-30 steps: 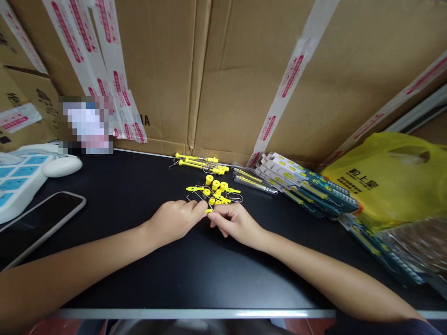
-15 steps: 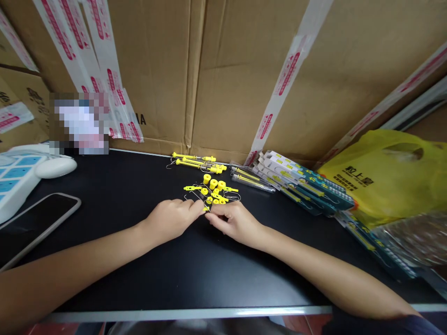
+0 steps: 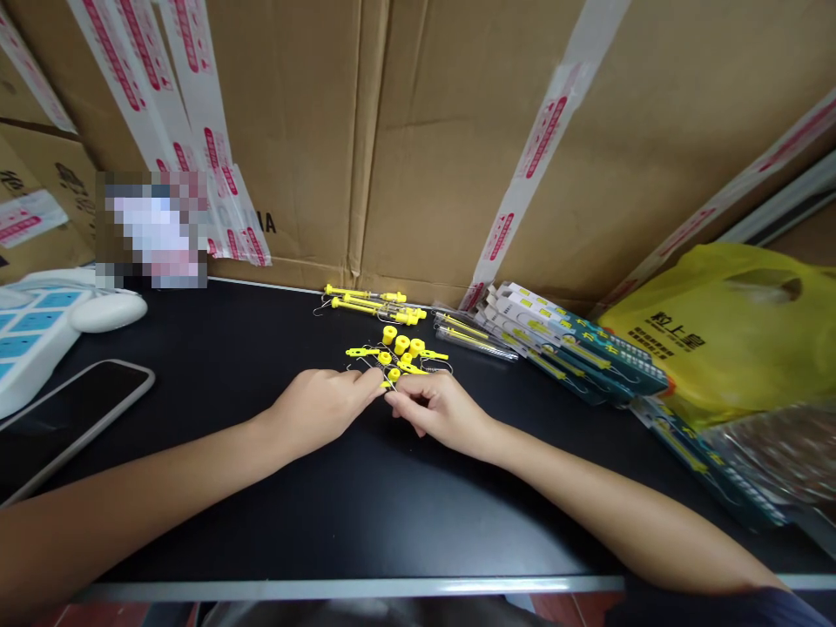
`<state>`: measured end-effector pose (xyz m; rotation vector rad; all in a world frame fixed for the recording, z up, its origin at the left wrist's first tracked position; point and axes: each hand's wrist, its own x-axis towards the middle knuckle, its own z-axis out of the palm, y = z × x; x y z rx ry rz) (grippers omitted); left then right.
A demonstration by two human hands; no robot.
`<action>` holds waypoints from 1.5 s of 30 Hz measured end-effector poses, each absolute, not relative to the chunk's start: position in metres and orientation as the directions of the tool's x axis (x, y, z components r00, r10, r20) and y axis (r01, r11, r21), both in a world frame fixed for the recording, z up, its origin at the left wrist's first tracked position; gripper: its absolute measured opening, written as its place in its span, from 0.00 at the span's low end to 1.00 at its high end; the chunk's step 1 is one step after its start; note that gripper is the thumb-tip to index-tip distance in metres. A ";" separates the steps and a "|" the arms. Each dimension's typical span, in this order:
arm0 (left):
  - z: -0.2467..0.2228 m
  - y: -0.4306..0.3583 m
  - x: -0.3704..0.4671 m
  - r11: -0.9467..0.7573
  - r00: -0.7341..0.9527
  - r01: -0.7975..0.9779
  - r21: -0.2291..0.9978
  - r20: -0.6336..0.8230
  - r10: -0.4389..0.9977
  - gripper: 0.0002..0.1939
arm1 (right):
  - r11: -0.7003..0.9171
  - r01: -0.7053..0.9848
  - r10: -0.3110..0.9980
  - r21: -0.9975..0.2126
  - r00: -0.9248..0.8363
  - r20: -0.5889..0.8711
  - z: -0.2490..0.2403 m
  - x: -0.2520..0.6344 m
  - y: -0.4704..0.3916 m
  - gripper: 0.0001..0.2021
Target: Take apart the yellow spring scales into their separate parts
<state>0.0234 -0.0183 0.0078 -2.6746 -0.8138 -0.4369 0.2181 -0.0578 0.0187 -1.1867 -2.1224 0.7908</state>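
Near the middle of the frame the left hand (image 3: pixel 320 409) and the right hand (image 3: pixel 442 414) meet fingertip to fingertip on the black tabletop (image 3: pixel 366 514). Between them sits a small yellow plastic piece on a thin wire (image 3: pixel 390 378): a bright yellow bead-like part with a fine silver wire running through it, mostly hidden by the fingers. The left hand's thumb and forefinger are pinched nearly closed on it; the right hand's fingers are curled in, its thumb and forefinger tips also closed on the same piece.

Just above the fingertips lies a loose heap of little yellow plastic caps and wire hooks (image 3: pixel 401 350), and above that, toward the cardboard wall, a few long yellow-handled wire tools (image 3: pixel 369 301) lie side by side. To the right of the heap rest clear narrow tubes with yellow contents (image 3: pixel 474 340), then a fanned row of teal-and-white printed retail cards (image 3: pixel 575 348). A crumpled yellow plastic bag with dark print (image 3: pixel 731 340) fills the right side. At the left edge are a dark-screened phone (image 3: pixel 78 409), a white computer mouse (image 3: pixel 108 312) and a white power strip with blue sockets (image 3: pixel 26 335).
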 end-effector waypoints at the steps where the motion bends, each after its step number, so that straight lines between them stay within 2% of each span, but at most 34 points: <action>1: 0.007 -0.018 0.024 -0.790 0.791 0.578 -0.203 0.376 0.482 0.08 | 0.452 0.561 0.873 -0.694 -0.438 0.214 0.019 0.218 -0.057 0.17; 5: 0.015 -0.009 0.020 -0.773 0.774 0.610 -0.176 0.341 0.533 0.10 | 0.546 0.682 0.838 -0.486 -0.446 0.316 0.015 0.214 -0.065 0.17; 6: 0.020 -0.004 0.017 -0.738 0.737 0.656 -0.157 0.341 0.583 0.11 | 0.554 0.679 0.832 -0.482 -0.473 0.290 0.014 0.213 -0.069 0.17; 8: 0.031 0.004 0.011 -0.584 0.576 0.806 -0.099 0.360 0.734 0.15 | 0.527 0.632 0.829 -0.569 -0.528 0.181 0.013 0.214 -0.075 0.17; 10: 0.039 0.010 0.007 -0.544 0.517 0.837 -0.065 0.421 0.745 0.17 | 0.447 0.599 0.849 -0.664 -0.519 0.104 0.014 0.218 -0.073 0.18; 11: 0.040 0.011 0.007 -0.561 0.531 0.825 -0.069 0.435 0.727 0.17 | 0.423 0.627 0.877 -0.654 -0.465 0.122 0.014 0.222 -0.068 0.18; 13: 0.036 0.011 0.009 -0.614 0.585 0.787 -0.064 0.397 0.708 0.17 | 0.405 0.734 0.914 -0.545 -0.338 0.224 0.013 0.230 -0.053 0.17; 15: 0.028 0.009 0.013 -0.653 0.621 0.757 -0.021 0.332 0.710 0.16 | 0.392 0.793 0.919 -0.465 -0.314 0.240 0.011 0.237 -0.035 0.16; 17: 0.021 0.008 0.017 -0.672 0.626 0.737 0.072 0.301 0.719 0.14 | 0.382 0.825 0.923 -0.417 -0.319 0.215 0.009 0.240 -0.020 0.15; 23: 0.016 0.009 0.017 -0.644 0.591 0.617 0.453 0.273 0.759 0.11 | 0.388 0.859 0.922 -0.333 -0.357 0.151 0.013 0.221 0.002 0.13; 27: 0.017 0.009 0.017 -0.600 0.556 0.513 0.614 0.295 0.777 0.12 | 0.377 0.906 0.921 -0.192 -0.345 0.180 0.014 0.205 0.008 0.13; 31: 0.015 0.009 0.018 -0.489 0.559 0.379 0.785 0.227 0.798 0.15 | 0.371 0.922 0.915 -0.111 -0.343 0.210 0.014 0.204 0.010 0.12; 34: 0.011 0.011 0.020 -0.390 0.583 0.228 0.892 0.196 0.788 0.16 | 0.361 0.921 0.912 -0.146 -0.316 0.260 0.019 0.209 0.003 0.11; 37: 0.006 0.013 0.024 -0.257 0.589 0.064 0.964 0.171 0.790 0.16 | 0.368 0.896 0.913 -0.246 -0.298 0.279 0.025 0.212 -0.014 0.11; 42: 0.005 0.009 0.030 -0.062 0.593 -0.095 0.994 0.107 0.798 0.16 | 0.427 0.791 0.904 -0.438 -0.362 0.228 0.024 0.210 -0.050 0.08; 45: 0.006 0.001 0.032 -0.040 0.606 -0.158 0.987 0.129 0.785 0.14 | 0.435 0.743 0.900 -0.509 -0.375 0.222 0.017 0.205 -0.060 0.08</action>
